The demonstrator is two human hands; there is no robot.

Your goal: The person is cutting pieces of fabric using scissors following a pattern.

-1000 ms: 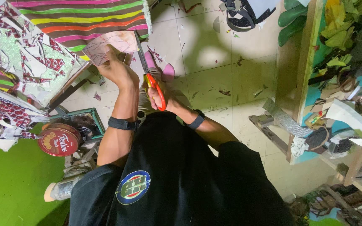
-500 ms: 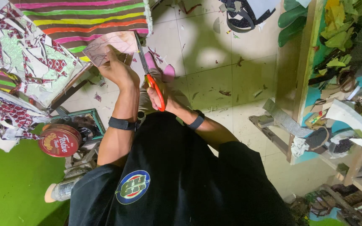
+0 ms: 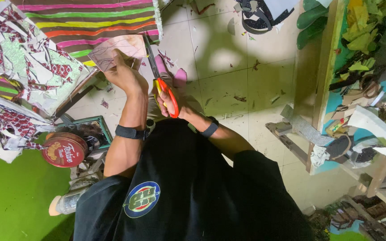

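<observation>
Far left, a heap of printed fabric scraps [image 3: 21, 78] spills over a cluttered surface, with a round red tin [image 3: 64, 150] below it. Next, the left hand [image 3: 125, 75] is pinched tight on a thin, pale pink sheet [image 3: 115, 51], flat and slightly curled, held just as it was a moment ago. Beside it, the right hand [image 3: 170, 101] grips the orange-handled scissors [image 3: 159, 80]. The steel blades have barely shifted, pointing up along the sheet's edge, so the cut is creeping along. Right of them lies glossy tiled floor [image 3: 228, 85] speckled with offcuts.
</observation>
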